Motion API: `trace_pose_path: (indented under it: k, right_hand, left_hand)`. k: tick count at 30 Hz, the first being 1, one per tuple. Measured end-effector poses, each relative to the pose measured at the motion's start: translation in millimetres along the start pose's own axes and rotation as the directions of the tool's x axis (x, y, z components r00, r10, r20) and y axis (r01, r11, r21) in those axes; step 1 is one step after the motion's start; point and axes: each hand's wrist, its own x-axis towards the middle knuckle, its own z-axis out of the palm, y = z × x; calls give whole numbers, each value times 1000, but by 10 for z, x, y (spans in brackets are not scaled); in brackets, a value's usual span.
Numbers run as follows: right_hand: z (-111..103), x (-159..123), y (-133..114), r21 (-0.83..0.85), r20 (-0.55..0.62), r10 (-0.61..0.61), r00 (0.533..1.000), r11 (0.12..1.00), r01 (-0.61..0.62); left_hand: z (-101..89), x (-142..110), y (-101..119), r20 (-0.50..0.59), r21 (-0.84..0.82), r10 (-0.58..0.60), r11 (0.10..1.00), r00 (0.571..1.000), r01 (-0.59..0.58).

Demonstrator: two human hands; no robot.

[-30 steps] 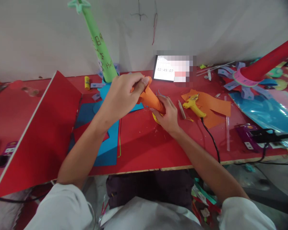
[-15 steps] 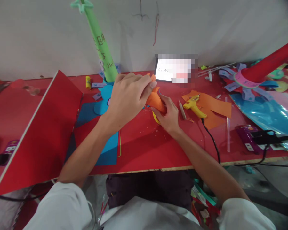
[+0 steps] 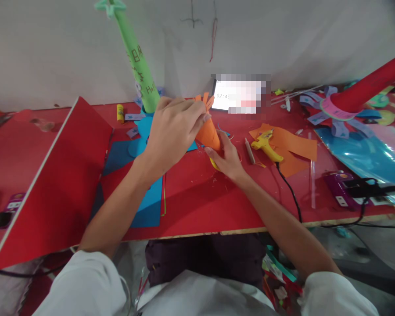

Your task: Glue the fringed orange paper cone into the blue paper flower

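An orange paper roll (image 3: 209, 134) with cut strips sticking up at its far end is held above the red table. My left hand (image 3: 176, 129) grips it near the strips, thumb and fingers pressed together, and hides part of it. Around its lower end my right hand (image 3: 228, 156) is closed, with the thumb on the near side. Below the roll lies something yellow and curved (image 3: 213, 164), mostly hidden. A yellow hot glue gun (image 3: 266, 145) rests to the right of my right hand, on orange paper sheets (image 3: 296, 147).
A lit tablet (image 3: 238, 96) leans at the wall. Left stand a red board (image 3: 52, 184) and a green paper tube (image 3: 136, 61); blue sheets (image 3: 149, 206) lie nearby. On the right are a red cone (image 3: 371, 85), a purple power strip (image 3: 340, 188) and the black glue-gun cord (image 3: 289, 188).
The orange paper roll has turned more upright, and its cut strips now show above my left hand. Both hands have shifted slightly left.
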Motion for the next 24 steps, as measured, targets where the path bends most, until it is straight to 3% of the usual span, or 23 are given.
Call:
trace_pose_path:
  k: [3, 6, 9, 11, 13, 14, 19, 24]
  right_hand:
    - [-8, 5, -24, 7, 34, -2, 999, 1000, 2]
    - [-16, 3, -29, -22, -9, -34, 999, 999, 34]
    - [-18, 1, -9, -67, -64, -71, 995, 996, 67]
    - [-16, -1, 7, -97, -81, -86, 993, 992, 78]
    - [-13, -4, 17, -117, -92, -93, 991, 990, 82]
    - [-11, -7, 19, -127, -98, -96, 991, 988, 83]
    - [-6, -22, 7, -202, -126, -80, 989, 978, 53]
    - [-2, -29, 19, -186, -88, -56, 995, 982, 39]
  left_hand:
    - [-31, 7, -26, 14, -84, 6, 996, 1000, -4]
    - [-55, 15, -65, 43, -342, -61, 937, 997, 72]
    - [-63, 23, -101, 64, -587, -129, 797, 990, 142]
    - [-67, 30, -109, 106, -734, -152, 655, 983, 180]
    - [-76, 35, -102, 130, -816, -162, 543, 978, 199]
    - [-82, 36, -95, 133, -821, -161, 536, 978, 200]
    - [-103, 24, -38, 106, -579, -124, 799, 987, 163]
    - [-97, 12, -15, 90, -390, -98, 912, 991, 126]
